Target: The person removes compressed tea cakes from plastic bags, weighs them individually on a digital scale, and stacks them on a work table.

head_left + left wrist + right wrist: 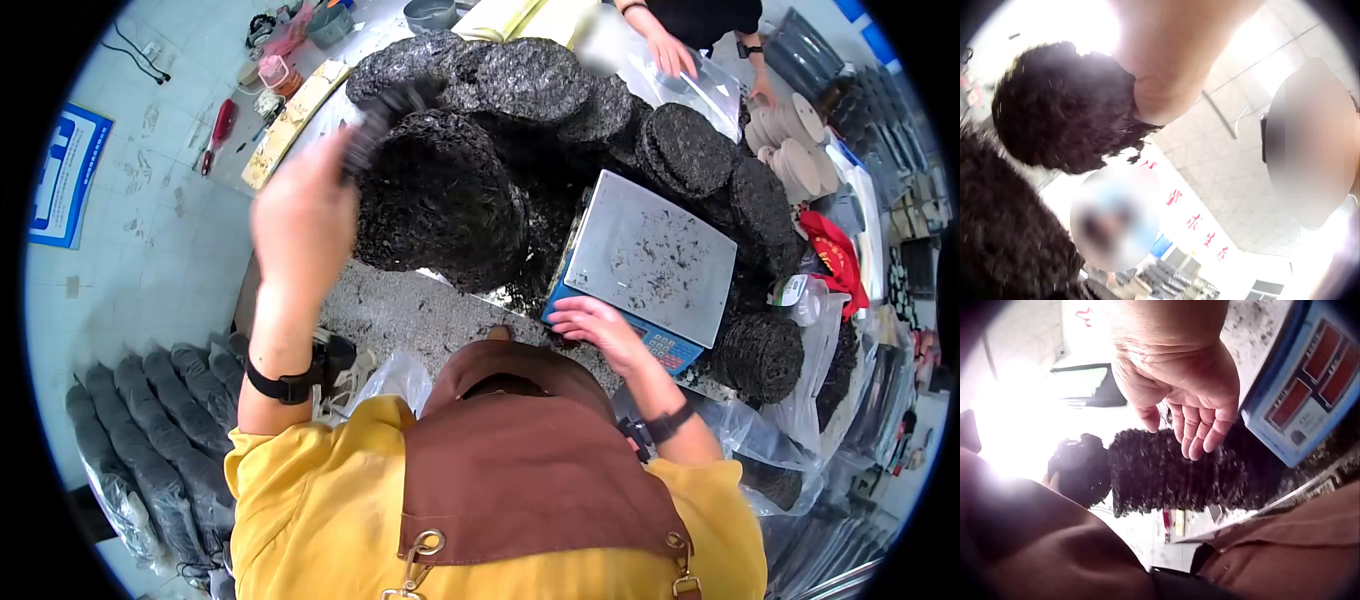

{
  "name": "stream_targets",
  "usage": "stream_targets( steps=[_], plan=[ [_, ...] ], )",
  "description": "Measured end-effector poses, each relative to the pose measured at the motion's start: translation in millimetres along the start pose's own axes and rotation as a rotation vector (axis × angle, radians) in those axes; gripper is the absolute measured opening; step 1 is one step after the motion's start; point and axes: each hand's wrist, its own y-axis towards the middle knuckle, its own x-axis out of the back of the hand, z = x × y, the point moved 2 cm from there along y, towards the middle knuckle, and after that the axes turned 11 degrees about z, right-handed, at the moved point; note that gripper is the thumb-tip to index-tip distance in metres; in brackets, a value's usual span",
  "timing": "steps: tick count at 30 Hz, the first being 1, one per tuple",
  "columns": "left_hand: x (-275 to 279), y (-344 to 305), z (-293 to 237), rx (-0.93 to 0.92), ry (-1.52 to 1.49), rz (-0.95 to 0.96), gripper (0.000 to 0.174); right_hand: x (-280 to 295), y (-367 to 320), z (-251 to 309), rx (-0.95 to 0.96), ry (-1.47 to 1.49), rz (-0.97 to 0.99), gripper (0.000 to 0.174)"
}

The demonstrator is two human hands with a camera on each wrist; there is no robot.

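Note:
My left hand (300, 215), blurred in the head view, grips a dark round cake of dried seaweed (1066, 109) by its edge. The cake is raised at the left side of a tall stack of seaweed cakes (435, 205). In the right wrist view, the held cake (1085, 472) shows beside the end of that stack. My right hand (600, 330) is at the near left edge of a blue digital scale (645, 260), fingers loosely extended and holding nothing. The scale's metal plate carries scattered dark flakes.
More stacks of round seaweed cakes (535, 80) curve behind and right of the scale. Another person's hand (670, 52) rests on clear plastic at the back. A red cloth (835, 260) lies at the right. Long bagged stacks (150, 440) stand on the floor at left.

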Motion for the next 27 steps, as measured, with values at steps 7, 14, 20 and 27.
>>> stream_targets(
  steps=[7,14,20,27],
  plan=[
    [-39.2,25.6,-10.2,0.186,-1.157,-0.232,0.034,-35.9,8.4,86.9,0.666,0.162,-0.430,0.042],
    [-122.1,-15.8,-117.5,0.225,-1.827,0.415,0.037,17.3,-31.9,98.3,0.858,0.122,-0.688,0.030],
    [-140.3,-40.5,-134.6,-0.075,-1.330,0.431,0.064,145.8,-93.6,3.9,0.260,-0.371,-1.064,0.052],
    [-152.7,-41.8,-198.0,-0.321,-0.682,0.498,0.052,208.7,-286.6,-47.6,-0.307,-1.235,-1.511,0.092]
  ],
)
